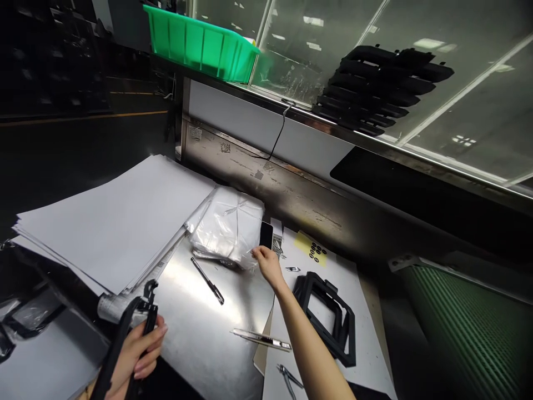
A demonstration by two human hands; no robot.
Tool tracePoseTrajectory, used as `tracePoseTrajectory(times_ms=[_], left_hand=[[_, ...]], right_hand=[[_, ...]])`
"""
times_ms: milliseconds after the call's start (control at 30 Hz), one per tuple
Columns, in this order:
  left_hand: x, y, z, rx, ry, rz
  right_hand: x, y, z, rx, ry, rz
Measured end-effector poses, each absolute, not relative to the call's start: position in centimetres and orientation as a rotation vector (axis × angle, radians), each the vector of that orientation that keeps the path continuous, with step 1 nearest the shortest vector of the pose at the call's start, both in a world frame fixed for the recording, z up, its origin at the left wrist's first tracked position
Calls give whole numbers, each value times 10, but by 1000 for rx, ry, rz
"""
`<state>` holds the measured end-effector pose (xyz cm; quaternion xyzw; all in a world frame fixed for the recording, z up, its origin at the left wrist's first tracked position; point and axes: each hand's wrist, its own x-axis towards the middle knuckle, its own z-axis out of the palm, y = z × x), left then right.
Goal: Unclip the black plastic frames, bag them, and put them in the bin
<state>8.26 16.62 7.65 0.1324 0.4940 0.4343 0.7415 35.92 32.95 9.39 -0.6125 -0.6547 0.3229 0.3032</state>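
Note:
My left hand [144,347], low at the left, is closed around a black plastic frame [112,355] that runs off the bottom edge. Farther forward, my right hand [266,261] pinches the near right corner of a stack of clear plastic bags [227,222]. A dark flat object [266,235] lies just behind that hand. Two or more similar black frames [328,316] rest on white sheeting, to the right of my right forearm. A black pen [208,281] lies on the metal table between my hands.
White sheets [112,222] are stacked at the left. A utility knife [262,339] and nippers [288,380] lie near my right forearm. Yellow paper with black oval pieces [312,248] is beyond. A green bin [200,44] and black parts [383,83] sit on the upper ledge. A green ribbed conveyor belt [470,328] is at right.

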Motion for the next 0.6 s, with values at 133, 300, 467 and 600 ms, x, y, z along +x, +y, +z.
tracePoseTrajectory(times_ms=[133, 300, 467, 600], left_hand=[[97, 172, 79, 338, 1082, 953], [130, 184, 91, 377, 981, 840], [145, 186, 94, 412, 930, 716], [153, 179, 95, 439, 952, 719]], right_hand=[[343, 280, 100, -1491, -1519, 1230], [305, 218, 102, -1382, -1289, 1564], [300, 186, 109, -1377, -1208, 1686], [297, 169, 118, -1332, -1141, 1641]])
